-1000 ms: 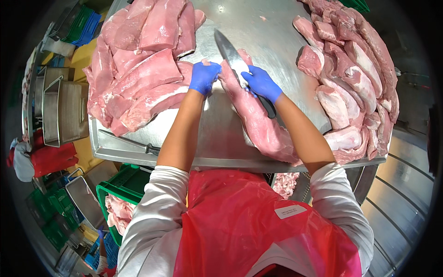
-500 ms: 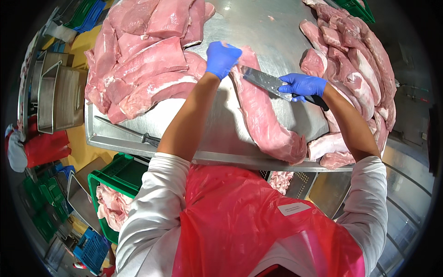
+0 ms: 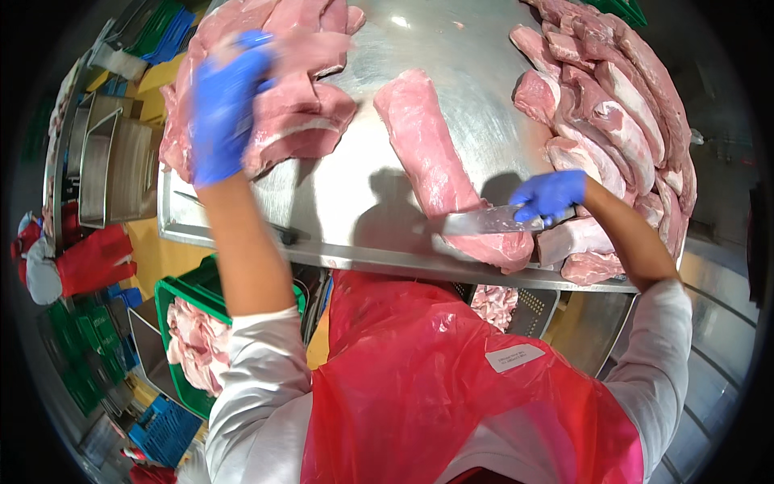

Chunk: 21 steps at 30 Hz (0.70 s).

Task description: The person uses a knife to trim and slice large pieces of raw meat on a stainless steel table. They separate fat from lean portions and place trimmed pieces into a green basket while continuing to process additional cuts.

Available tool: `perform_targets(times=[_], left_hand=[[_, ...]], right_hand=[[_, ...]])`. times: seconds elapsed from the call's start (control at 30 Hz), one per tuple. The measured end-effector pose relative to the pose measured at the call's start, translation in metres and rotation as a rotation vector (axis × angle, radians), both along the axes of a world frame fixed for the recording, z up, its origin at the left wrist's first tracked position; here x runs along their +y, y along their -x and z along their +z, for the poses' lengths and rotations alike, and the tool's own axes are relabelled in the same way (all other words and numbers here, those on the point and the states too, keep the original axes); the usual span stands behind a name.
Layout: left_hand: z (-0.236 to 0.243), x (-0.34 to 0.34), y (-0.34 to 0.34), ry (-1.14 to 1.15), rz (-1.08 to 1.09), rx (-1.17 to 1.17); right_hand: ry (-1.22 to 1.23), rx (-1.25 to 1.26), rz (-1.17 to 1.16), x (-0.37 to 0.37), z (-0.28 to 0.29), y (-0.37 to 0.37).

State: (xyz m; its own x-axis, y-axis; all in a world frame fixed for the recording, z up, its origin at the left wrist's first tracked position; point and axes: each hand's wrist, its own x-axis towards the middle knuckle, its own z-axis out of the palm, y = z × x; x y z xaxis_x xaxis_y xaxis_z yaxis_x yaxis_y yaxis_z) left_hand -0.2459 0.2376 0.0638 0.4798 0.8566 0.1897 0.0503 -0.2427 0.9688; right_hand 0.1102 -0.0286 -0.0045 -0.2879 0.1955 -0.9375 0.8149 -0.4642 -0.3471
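My left hand [image 3: 226, 113], in a blue glove, is smeared by motion over the left pile of pink meat cuts [image 3: 318, 113]; a pale blur at its fingertips may be meat, but I cannot tell. My right hand [image 3: 548, 198], also gloved, is closed on a knife [image 3: 484, 222], its broad blade across the near end of a long pork piece [image 3: 411, 129] lying on the steel table [image 3: 403, 36]. A second pile of paler, fattier cuts [image 3: 625, 121] fills the table's right side. A slim rod with a black handle [image 3: 286, 235] is partly hidden by my left forearm.
Below the table are a green crate [image 3: 169, 347] of trimmings and a perforated bin [image 3: 532, 315]. At left stand steel containers [image 3: 113, 185], a blue basket [image 3: 165, 431] and a co-worker in red and white [image 3: 93, 266]. Another green crate [image 3: 613, 10] is beyond the right pile.
My left hand has left the long piece and swept leftward over the left pile. My right hand and knife have moved right and down to that piece's near end.
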Motion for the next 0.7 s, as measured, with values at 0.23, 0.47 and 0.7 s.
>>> perform_targets(times=[0.23,0.47,0.7], left_hand=[[0.054,-0.161,0.295,-0.012,0.637,0.151],[-0.079,-0.300,0.472,0.149,0.724,1.108],[-0.069,-0.268,0.451,0.264,0.468,1.256]], right_hand=[[-0.574,0.145,-1.318,-0.154,-0.065,0.005],[-0.670,0.323,-1.662,-0.219,-0.169,0.139],[-0.875,0.299,-1.693,-0.202,-0.196,0.126]])
